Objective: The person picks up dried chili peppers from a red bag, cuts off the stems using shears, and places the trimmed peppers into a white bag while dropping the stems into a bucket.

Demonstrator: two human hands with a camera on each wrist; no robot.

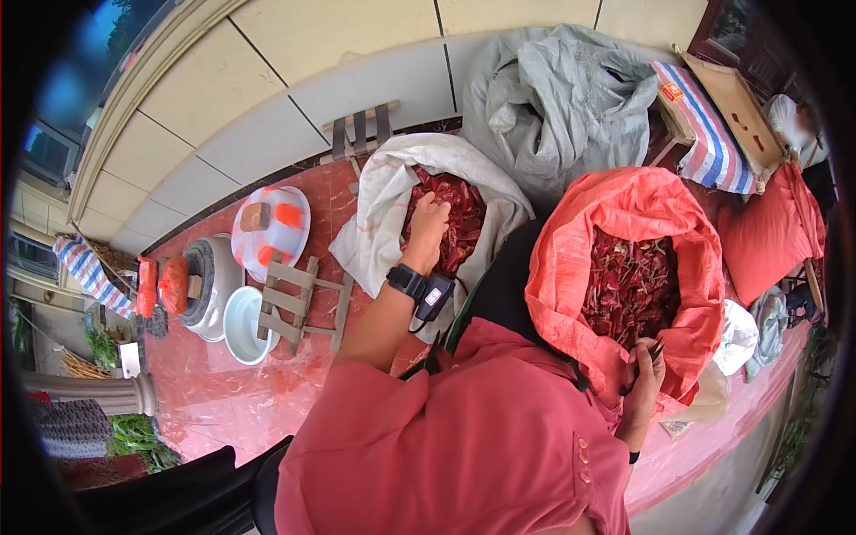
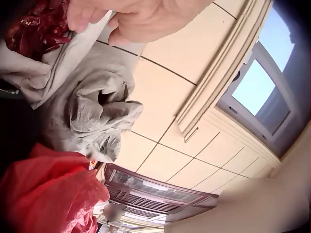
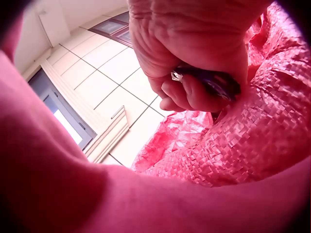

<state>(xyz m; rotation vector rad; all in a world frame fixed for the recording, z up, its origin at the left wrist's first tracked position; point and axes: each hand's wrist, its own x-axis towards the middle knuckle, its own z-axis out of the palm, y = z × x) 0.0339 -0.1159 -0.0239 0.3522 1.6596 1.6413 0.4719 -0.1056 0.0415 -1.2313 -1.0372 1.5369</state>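
My left hand (image 1: 430, 230) is over the dried red chillies (image 1: 460, 214) in a white sack (image 1: 506, 185); its fingertips point down at them. In the left wrist view the same hand (image 2: 141, 18) has loosely bent fingers beside the chillies (image 2: 36, 31), and nothing shows gripped in it. My right hand (image 1: 646, 379) is at the near rim of a red sack (image 1: 557, 276) holding darker chillies with stems (image 1: 631, 283). The right wrist view shows this hand (image 3: 194, 43) curled round a small dark tool (image 3: 214, 83) with a shiny metal end; its full shape is hidden.
Beyond the sacks lies a grey sack (image 1: 557, 107) against the wall. At the left are a wooden stool (image 1: 290, 303), a light-blue basin (image 1: 248, 328) and a red-and-white round lid (image 1: 290, 234). To the right lie a red cushion (image 1: 774, 234) and a striped cloth (image 1: 709, 143).
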